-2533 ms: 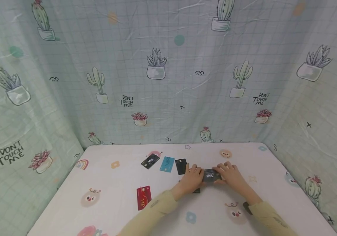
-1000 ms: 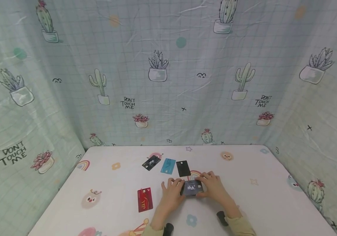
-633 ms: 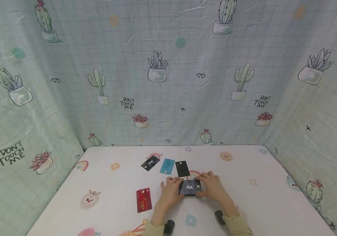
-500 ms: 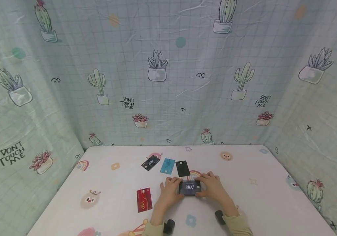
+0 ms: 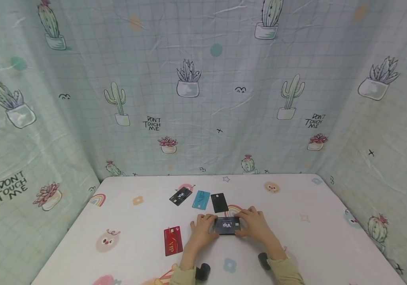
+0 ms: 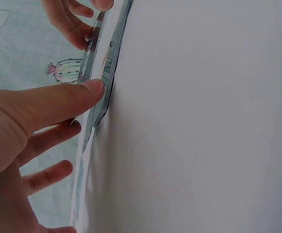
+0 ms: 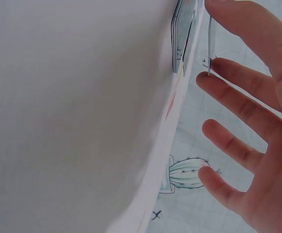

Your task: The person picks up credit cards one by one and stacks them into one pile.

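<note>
Head view: a red card [image 5: 173, 241] lies left of lower centre, a black card [image 5: 180, 196] above it, then a blue card [image 5: 201, 200]. The left hand [image 5: 201, 232], lower centre, has thumb and finger clamped on a grey card [image 5: 227, 225], below a plain dark card [image 5: 219, 203]; the right hand [image 5: 256, 226], just right, pinches its other end.

Blue card [image 5: 201, 200] shows darker lettering. Left of it: black card [image 5: 180, 196], white lettering. Nearer than it: dark grey card [image 5: 227, 229], white lettering; red card [image 5: 173, 241], gold lettering. Behind it: cactus-print, pale green cloth [image 5: 150, 79].
</note>
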The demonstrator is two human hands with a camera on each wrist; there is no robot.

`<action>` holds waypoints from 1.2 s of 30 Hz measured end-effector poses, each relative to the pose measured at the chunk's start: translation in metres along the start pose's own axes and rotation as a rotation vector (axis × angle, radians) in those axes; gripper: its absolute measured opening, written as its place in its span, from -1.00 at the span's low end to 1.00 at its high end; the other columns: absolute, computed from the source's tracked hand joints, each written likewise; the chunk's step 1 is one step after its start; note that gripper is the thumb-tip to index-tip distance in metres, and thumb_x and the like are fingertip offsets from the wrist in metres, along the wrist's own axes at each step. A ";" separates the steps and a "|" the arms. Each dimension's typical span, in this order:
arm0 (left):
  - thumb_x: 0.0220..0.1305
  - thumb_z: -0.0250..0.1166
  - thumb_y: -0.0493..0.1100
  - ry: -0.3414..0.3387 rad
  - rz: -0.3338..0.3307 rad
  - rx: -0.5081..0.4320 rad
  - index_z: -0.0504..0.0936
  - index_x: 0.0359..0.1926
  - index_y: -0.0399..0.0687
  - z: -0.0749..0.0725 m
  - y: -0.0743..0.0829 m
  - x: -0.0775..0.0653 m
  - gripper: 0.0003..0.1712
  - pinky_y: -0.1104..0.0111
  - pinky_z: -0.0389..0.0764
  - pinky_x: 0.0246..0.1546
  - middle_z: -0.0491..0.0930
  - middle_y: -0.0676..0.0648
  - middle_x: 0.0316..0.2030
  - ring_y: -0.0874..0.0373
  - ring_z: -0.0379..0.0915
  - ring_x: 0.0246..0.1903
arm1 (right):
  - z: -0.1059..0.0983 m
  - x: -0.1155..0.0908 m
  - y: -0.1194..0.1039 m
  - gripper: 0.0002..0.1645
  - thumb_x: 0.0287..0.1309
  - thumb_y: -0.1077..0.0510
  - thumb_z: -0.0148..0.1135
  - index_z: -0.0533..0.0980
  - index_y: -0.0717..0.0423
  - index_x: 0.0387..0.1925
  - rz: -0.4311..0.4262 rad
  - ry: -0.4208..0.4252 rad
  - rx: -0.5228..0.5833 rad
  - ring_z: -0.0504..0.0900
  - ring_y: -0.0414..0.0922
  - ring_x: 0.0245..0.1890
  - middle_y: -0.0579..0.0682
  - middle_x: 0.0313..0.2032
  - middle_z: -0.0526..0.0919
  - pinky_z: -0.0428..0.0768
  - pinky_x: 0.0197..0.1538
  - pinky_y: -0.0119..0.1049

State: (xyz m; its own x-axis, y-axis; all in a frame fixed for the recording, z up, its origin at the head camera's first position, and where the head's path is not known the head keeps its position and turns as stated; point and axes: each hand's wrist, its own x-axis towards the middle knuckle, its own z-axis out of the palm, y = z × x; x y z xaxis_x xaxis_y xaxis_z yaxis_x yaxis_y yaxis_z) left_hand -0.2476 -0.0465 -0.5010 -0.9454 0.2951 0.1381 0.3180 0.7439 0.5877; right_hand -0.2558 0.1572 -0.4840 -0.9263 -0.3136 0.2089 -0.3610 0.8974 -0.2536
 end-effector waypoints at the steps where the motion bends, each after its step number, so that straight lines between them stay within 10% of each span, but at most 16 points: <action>1: -0.08 0.37 -0.15 0.000 0.000 0.000 0.44 0.08 -0.08 0.000 0.000 0.000 -0.39 -0.30 0.06 0.04 0.45 -0.10 0.02 -0.04 0.20 0.00 | 0.000 0.000 0.000 -0.37 -0.41 -0.10 0.47 0.55 0.00 -0.16 0.006 -0.002 -0.002 0.32 -0.14 -0.26 -0.03 -0.15 0.60 0.31 -0.20 -0.12; 27: -0.06 0.36 -0.16 0.020 0.046 0.082 0.45 0.06 -0.09 0.006 -0.002 0.001 -0.42 -0.19 0.22 -0.01 0.47 -0.09 0.01 -0.03 0.24 -0.02 | 0.000 -0.001 -0.001 -0.39 -0.36 0.03 0.46 0.52 0.02 -0.10 0.050 -0.097 0.017 0.31 -0.16 -0.25 -0.06 -0.12 0.58 0.31 -0.17 -0.16; 36: -0.02 0.33 -0.13 -0.010 0.049 0.106 0.43 0.09 -0.06 0.006 -0.003 0.000 -0.42 -0.15 0.24 0.02 0.46 -0.07 0.04 -0.03 0.25 -0.01 | -0.001 -0.002 -0.002 -0.37 -0.30 0.07 0.42 0.49 0.06 -0.05 0.076 -0.156 0.056 0.38 -0.02 -0.14 0.03 -0.04 0.54 0.40 -0.07 0.10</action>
State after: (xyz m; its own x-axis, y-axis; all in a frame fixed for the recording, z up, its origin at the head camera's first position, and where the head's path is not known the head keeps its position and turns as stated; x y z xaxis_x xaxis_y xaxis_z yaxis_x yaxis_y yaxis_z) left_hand -0.2482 -0.0456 -0.5078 -0.9279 0.3384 0.1564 0.3702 0.7875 0.4928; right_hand -0.2531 0.1560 -0.4826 -0.9552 -0.2934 0.0390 -0.2904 0.9032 -0.3160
